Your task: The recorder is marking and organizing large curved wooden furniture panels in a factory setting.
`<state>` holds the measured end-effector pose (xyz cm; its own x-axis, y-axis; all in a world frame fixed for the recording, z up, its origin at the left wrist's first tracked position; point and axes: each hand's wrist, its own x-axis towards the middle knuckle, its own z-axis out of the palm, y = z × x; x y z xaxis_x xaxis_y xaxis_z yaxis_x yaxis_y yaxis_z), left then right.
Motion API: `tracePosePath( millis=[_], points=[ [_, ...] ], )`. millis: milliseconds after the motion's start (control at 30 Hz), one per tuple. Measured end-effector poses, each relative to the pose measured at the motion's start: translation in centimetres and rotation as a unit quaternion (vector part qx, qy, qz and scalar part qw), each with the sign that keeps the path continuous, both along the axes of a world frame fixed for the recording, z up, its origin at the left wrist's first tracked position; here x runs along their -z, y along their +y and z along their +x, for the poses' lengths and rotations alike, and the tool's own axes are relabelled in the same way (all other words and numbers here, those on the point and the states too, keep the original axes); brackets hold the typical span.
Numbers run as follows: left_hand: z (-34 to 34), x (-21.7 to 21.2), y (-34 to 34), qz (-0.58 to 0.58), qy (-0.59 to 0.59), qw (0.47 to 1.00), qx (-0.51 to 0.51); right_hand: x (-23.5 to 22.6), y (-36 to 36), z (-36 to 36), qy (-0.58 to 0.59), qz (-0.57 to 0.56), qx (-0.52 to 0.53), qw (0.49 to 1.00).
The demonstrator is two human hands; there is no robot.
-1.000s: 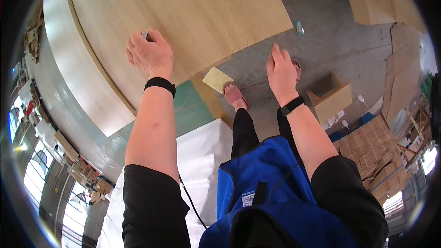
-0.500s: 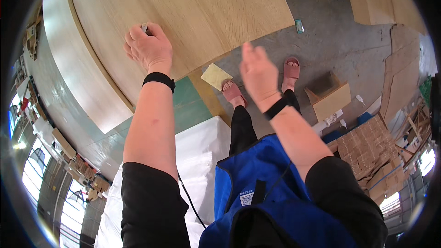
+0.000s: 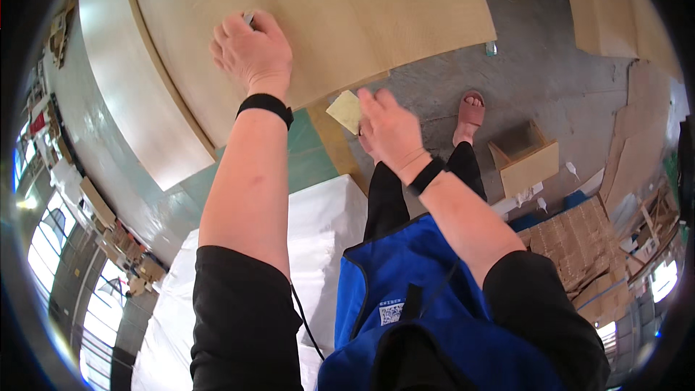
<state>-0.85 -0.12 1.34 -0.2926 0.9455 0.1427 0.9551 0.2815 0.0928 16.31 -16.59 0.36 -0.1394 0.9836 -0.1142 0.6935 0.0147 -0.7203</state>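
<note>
My left hand [image 3: 255, 51] is closed in a fist over a large pale wood-grain panel [image 3: 376, 14]. A small grey, metallic-looking end of an object [image 3: 248, 19] pokes out between its thumb and forefinger; the rest is covered by my fingers. Lower and to the right, my right hand [image 3: 393, 130] hangs in the air short of the panel's near edge, slightly blurred. Its fingers are partly stretched and apart, with nothing seen in them. Just past its fingertips a pale yellow sheet [image 3: 344, 111] shows, seemingly on the floor and partly covered by the hand.
A narrower pale board [image 3: 137, 80] lies left of the panel, beyond a raised strip. A small open wooden box [image 3: 532, 168] stands on the grey floor at right, near flattened cardboard [image 3: 572, 242]. White wrapping [image 3: 318, 224] covers something below my left arm. My pink slipper [image 3: 471, 112] is on the floor.
The view has shifted, so the panel sits further right and higher. My right hand has dropped lower and left, toward the yellow sheet. My left hand keeps its grip over the panel.
</note>
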Motion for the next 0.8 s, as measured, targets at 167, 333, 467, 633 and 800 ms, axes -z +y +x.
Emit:
tracePosePath(
  millis=[167, 333, 467, 633, 800],
  points=[
    [-0.4, 0.0, 0.0, 0.040, -0.010, 0.999, -0.002, -3.4, -2.2, -1.3, 0.143, 0.011, 0.036, 0.989],
    [-0.2, -3.5, -4.6, 0.016, -0.393, 0.919, -0.040, -7.2, -1.3, 3.0, 0.323, -0.081, 0.150, 0.931],
    [5.2, -6.7, -14.0, -0.124, -0.652, 0.747, -0.034, -8.2, -1.5, 3.4, 0.318, -0.064, 0.184, 0.928],
    [8.6, -9.6, -16.5, -0.084, -0.917, 0.287, -0.265, -9.2, -2.5, 2.5, 0.398, -0.178, 0.198, 0.878],
    [10.1, -10.1, -16.1, -0.157, -0.921, 0.279, -0.222, -10.3, -1.6, 2.2, 0.406, -0.062, 0.219, 0.885]
  ],
)
